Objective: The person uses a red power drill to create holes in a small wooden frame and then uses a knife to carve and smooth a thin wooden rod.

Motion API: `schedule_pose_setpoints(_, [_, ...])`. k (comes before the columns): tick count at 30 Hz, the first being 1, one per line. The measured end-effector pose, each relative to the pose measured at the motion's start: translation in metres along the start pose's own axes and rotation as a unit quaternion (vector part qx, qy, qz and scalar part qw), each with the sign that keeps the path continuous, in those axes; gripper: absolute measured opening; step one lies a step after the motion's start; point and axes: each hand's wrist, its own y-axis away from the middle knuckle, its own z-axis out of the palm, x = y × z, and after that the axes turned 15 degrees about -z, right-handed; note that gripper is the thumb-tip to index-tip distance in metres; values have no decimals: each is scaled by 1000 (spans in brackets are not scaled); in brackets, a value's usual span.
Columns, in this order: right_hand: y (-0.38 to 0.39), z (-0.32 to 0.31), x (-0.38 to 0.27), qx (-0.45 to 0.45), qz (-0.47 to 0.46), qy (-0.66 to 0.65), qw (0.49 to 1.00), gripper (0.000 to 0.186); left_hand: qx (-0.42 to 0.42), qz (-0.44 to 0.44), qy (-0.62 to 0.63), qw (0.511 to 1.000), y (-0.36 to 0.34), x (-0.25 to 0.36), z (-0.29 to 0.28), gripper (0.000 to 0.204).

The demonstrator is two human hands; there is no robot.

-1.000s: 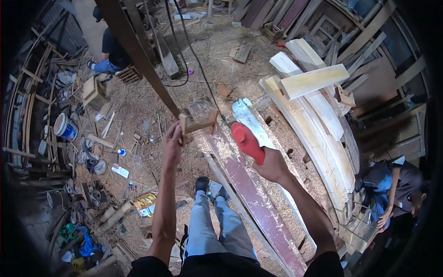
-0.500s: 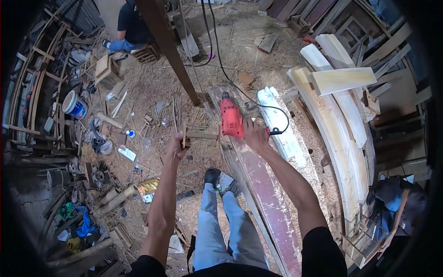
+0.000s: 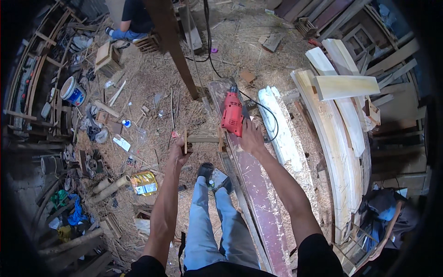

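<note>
My right hand is closed round the rear of a red power drill, whose dark chuck points away from me. The drill is over a long reddish-brown plank; I cannot tell whether it touches the wood. My left hand grips the left end board of a small wooden frame, a crossbar between two upright end boards. The frame's right end is beside the plank's left edge, just left of the drill. My fingers on the drill's handle are partly hidden.
A dark post stands beyond the plank, with a black cord hanging nearby. Right lie a whitish beam and curved timbers. A bucket and scraps litter the left. Another person sits far left.
The drill's chuck has swung to the right and the tool is turned slightly. My left hand and the wooden frame sit a little lower in view. The view has shifted slightly.
</note>
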Motion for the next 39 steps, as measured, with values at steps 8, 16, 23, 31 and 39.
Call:
schedule_pose_setpoints(8, [-3, -11, -13, -36, 85, -40, 995, 94, -95, -10, 65, 993, 57, -10, -44, 27])
schedule_pose_setpoints(16, [8, -7, -17, 116, 52, -16, 992, 70, -87, 26, 82, 992, 105, -12, -83, 28])
schedule_pose_setpoints(23, [9, 15, -70, 238, -102, -108, 960, 17, -37, 49, 21, 998, 96, -37, -96, 22])
schedule_pose_setpoints(31, [35, 44, -173, 173, -150, -236, 944, 34, 13, 4, 4, 1000, 107, -81, -133, 32])
schedule_pose_setpoints(39, [83, 76, -275, -93, -117, -489, 860, 45, -21, 88, 247, 965, 247, -150, -226, 38])
